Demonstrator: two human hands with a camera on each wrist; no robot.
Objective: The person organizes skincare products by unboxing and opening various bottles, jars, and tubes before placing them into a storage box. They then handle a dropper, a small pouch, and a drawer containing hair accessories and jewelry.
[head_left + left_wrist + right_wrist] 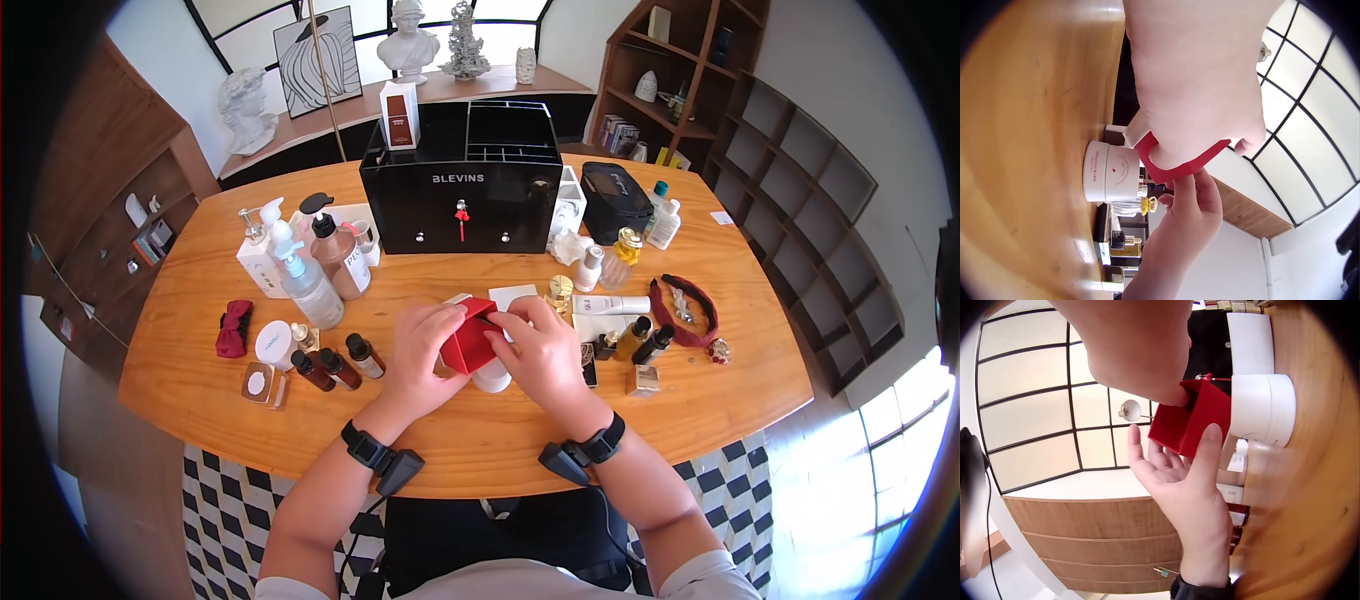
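Above the table's middle, my left hand grips a red box, its thumb along one side and its fingers around the far side. The box is tilted, and its open end shows in the right wrist view. My right hand has curled fingers at that opening, pinching the box's edge; the fingertips are partly hidden inside. A white lidded jar stands on the table just below the box, mostly covered by the hands in the head view.
A black organizer stands at the back, a white-and-brown box on top. Pump bottles, small dark bottles and a burgundy bow lie left. Right are a white tube, perfume bottles and a dark red headband.
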